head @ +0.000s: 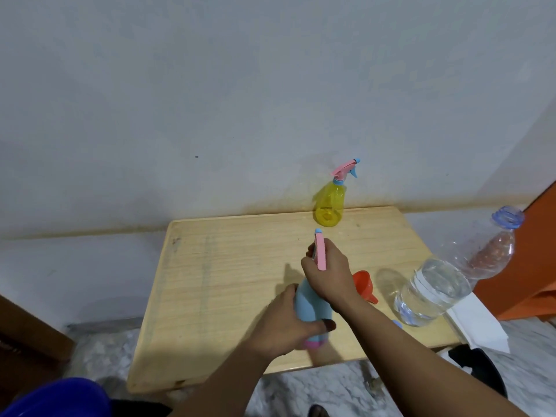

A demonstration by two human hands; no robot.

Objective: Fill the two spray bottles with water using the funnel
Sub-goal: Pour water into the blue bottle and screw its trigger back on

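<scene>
While both hands are busy at the table's (pixel 210 281) middle, the person looks to be either unscrewing or refitting a spray head, and the picture alone cannot settle which. Furthest toward nine o'clock of the working things, the left hand (pixel 282 320) wraps the body of the blue bottle (pixel 310 305), fingers behind and thumb across its front near the pink base. Just past it, the right hand (pixel 328 272) closes over the pink spray head (pixel 319 251) at the neck, fingers curled round it. At twelve o'clock from the hands, well apart by the wall, stands the yellow bottle (pixel 329 206), upright with its head on. At three o'clock, just beside the right wrist, the orange funnel (pixel 364 284) lies tipped on its side, untouched. Further toward three o'clock stands a large water bottle (pixel 433 290), open and partly full, its blue cap (pixel 397 324) seemingly lying near its base. White paper (pixel 481 323) overhangs the edge beyond it. Several risks follow. The right forearm passes close to the funnel, so a careless swing could roll it off. The open water bottle sits near the edge, and a nudge might topple it and soak the paper. Twisting hard with a one-handed hold low on the blue bottle could make it slip.
</scene>
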